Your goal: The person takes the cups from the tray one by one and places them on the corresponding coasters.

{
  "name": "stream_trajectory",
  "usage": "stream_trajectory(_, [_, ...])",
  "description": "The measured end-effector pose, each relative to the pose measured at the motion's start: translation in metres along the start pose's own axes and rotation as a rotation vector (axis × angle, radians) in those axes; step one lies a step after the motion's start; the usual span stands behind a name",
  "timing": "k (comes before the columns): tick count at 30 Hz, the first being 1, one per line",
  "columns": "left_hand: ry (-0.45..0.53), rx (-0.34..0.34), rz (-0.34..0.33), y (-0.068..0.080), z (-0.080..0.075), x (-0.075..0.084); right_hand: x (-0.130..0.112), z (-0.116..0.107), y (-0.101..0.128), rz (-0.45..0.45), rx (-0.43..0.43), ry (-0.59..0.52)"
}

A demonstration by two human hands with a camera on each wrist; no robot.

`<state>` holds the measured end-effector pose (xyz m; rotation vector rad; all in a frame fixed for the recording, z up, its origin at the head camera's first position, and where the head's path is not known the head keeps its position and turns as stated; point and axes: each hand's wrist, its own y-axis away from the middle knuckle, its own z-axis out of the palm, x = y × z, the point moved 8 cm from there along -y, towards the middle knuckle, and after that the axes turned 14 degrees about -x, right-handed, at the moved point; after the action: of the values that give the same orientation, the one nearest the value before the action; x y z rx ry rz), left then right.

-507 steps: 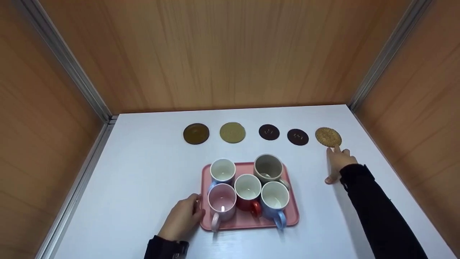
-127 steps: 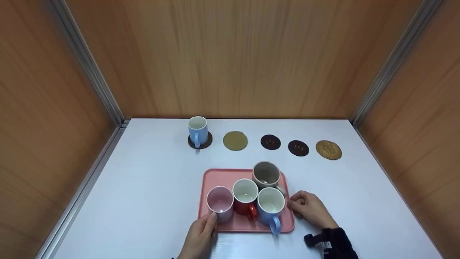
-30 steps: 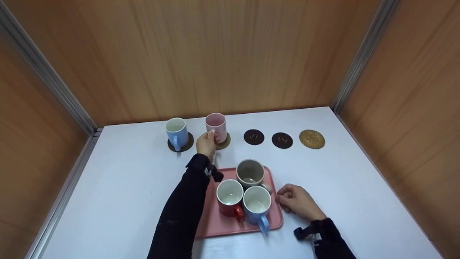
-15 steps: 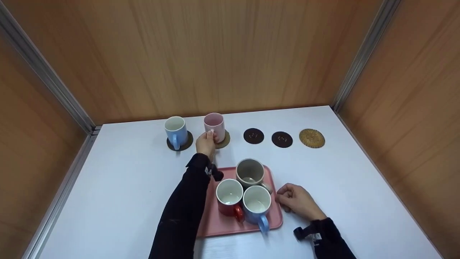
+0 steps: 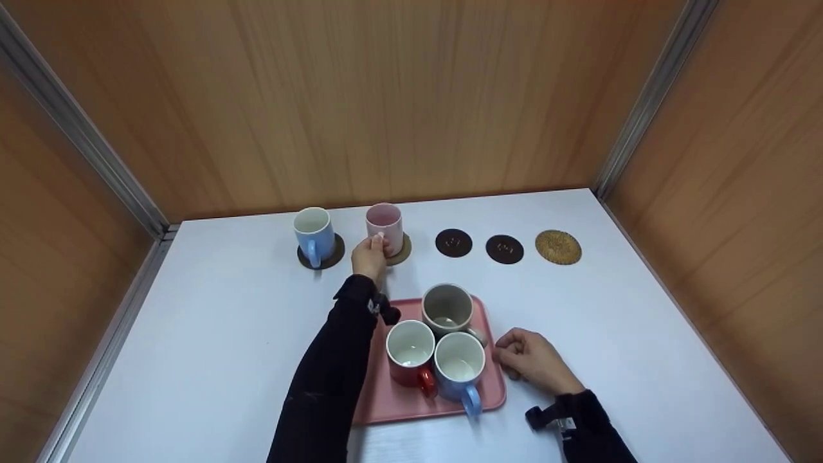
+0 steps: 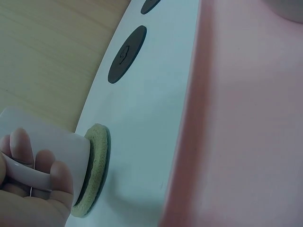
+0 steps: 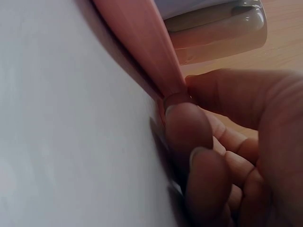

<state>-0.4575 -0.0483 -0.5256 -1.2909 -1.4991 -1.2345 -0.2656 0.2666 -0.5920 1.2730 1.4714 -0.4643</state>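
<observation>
My left hand [image 5: 370, 258] grips the handle of a pink mug [image 5: 389, 222], its fingers curled through it. The mug stands upright on a round olive-green coaster [image 5: 404, 253]; in the left wrist view its base sits against the woven coaster [image 6: 97, 165]. My right hand [image 5: 533, 361] pinches the right rim of a pink tray [image 5: 392, 408] between thumb and fingers, as the right wrist view shows. On the tray are a red mug [image 5: 406, 374], a light blue mug [image 5: 452, 388] and a grey-beige mug [image 5: 443, 326], all standing close together.
Another light blue mug [image 5: 319, 245] stands on a dark brown coaster [image 5: 337, 252] at the back left. Two dark coasters, the left one [image 5: 454, 243] and the right one [image 5: 505, 249], and a golden woven coaster [image 5: 558, 247] continue the row. Wooden panels [image 5: 398, 96] enclose the white table.
Since the oldest frame, one light blue mug and then the pink mug have moved from the tray onto the two left coasters. Over the last second both hands have stayed almost still.
</observation>
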Motion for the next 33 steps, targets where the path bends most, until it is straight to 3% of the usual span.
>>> stream_trajectory(6, [-0.012,-0.043,-0.003,0.001,0.001,0.000,-0.001,-0.001,-0.001,-0.006,-0.004,0.012])
stream_trajectory(10, [0.038,-0.109,-0.061,0.001,0.007,-0.005,-0.001,-0.002,0.000,-0.018,-0.005,0.028])
stream_trajectory(14, [0.023,-0.118,-0.084,0.003,0.010,-0.006,0.001,-0.002,0.000,-0.007,-0.007,0.030])
stream_trajectory(24, [-0.227,-0.089,-0.001,0.017,0.011,0.007,0.003,-0.001,0.001,0.019,0.002,0.017])
stream_trajectory(29, [-0.307,-0.130,0.046,0.029,0.007,0.014,0.002,-0.002,0.001,0.018,0.011,0.021])
stream_trajectory(33, [-0.367,-0.178,0.128,0.050,-0.001,0.020,0.002,-0.002,0.001,0.017,0.013,0.019])
